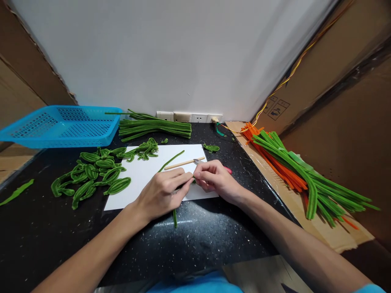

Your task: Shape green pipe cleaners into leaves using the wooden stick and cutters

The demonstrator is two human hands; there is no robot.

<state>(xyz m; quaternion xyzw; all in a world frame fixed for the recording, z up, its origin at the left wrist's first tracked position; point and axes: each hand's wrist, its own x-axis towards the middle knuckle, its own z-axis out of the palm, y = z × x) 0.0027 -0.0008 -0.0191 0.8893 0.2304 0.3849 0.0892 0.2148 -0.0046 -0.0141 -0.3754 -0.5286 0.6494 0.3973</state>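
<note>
Over the white paper [120,198], my left hand [163,189] and my right hand [216,179] meet with pinched fingertips on a green pipe cleaner [193,178]. Most of that piece is hidden by my fingers. Another green stem length [171,160] lies on the paper behind my left hand, and a green end [175,218] pokes out below it; whether they are one piece I cannot tell. A thin wooden stick [183,163] rests just beyond my fingers. Beside it, a metal-tipped tool [197,161] is partly covered by my right hand, with a red handle [227,169] showing.
Left of the paper lies a pile of looped green pipe-cleaner shapes [91,171]. A blue basket [70,141] and a bundle of straight green stems [155,128] are at the back. Green [317,183] and orange stems [275,165] lie on cardboard at right. Wall sockets [183,117] line the back.
</note>
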